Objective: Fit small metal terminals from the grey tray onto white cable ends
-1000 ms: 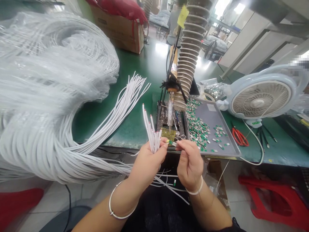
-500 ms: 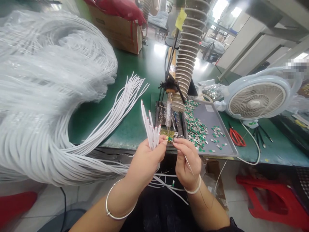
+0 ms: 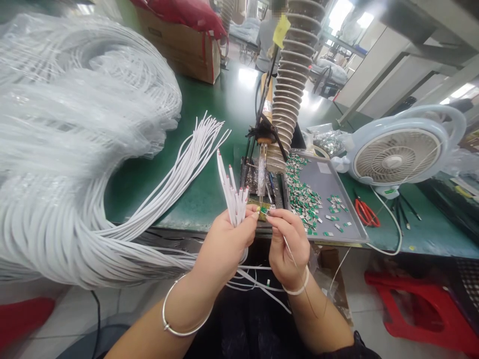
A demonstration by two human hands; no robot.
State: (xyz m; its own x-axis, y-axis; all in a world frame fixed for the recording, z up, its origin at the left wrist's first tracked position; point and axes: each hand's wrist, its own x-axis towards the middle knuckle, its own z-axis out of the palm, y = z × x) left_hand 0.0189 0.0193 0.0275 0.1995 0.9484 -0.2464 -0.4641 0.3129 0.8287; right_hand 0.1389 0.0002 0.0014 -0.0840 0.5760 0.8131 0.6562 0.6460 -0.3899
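Fingers (image 3: pixel 283 220) clamping white cables (image 3: pixel 234 207) and thin wire (image 3: pixel 310 299).
Left of the soldering iron (image 3: pixel 262 167), left hand (image 3: pixel 226 244) is gripping cables; below right, right hand (image 3: pixel 290 247) is pinching wire.

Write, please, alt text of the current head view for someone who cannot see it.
A person's left hand grips a bunch of white cables while the right hand pinches a thin wire by a small green board, under a soldering iron. On the green table, a tray of similar boards and a fan stand at right, a cable heap at left.
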